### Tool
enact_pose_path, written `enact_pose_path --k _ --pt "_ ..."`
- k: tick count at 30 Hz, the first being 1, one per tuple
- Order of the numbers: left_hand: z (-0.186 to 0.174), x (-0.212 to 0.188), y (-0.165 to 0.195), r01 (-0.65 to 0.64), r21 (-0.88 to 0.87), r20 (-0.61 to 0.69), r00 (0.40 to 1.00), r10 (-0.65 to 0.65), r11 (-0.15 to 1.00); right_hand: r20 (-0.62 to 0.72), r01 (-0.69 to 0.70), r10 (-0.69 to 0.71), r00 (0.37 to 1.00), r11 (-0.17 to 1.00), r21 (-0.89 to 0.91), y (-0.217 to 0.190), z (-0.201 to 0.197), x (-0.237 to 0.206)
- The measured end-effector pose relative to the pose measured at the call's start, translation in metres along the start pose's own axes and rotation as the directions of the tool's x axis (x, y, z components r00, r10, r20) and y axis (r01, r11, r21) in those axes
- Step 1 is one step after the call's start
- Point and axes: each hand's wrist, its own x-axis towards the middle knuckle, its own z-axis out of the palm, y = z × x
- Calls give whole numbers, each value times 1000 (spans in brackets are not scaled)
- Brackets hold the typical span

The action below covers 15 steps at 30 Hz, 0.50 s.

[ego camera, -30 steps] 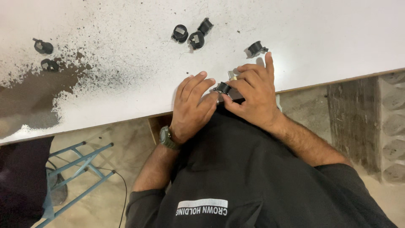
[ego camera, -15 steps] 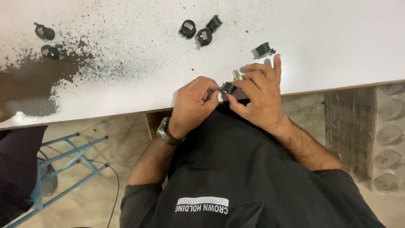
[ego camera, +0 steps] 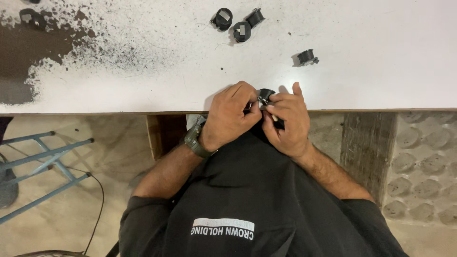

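Note:
Both my hands meet at the near edge of a white table. My left hand, with a dark watch on its wrist, has its fingers curled and pinched against a small black round part with a bit of shiny metal on it. My right hand grips the same part from the right, its index finger pointing up along it. Most of the part is hidden behind my fingers. My black shirt fills the bottom of the view.
Three loose black round parts lie together at the far middle of the table, one more black part sits closer on the right, and another black part at the far left. A dark worn patch spreads over the table's left. A blue metal frame stands on the floor at left.
My left hand's fingers, spread flat a second ago, have curled and pinched onto the black part. My right hand has kept its hold on it.

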Motion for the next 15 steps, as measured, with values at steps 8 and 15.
enact_pose_path --k 8,15 --pt "4 -2 -5 -5 20 -17 1000 6 1000 24 32 -31 999 998 -53 -1 0 2" --pt "-10 17 -3 102 183 115 986 -124 978 1 -47 47 999 992 -121 8 -10 15"
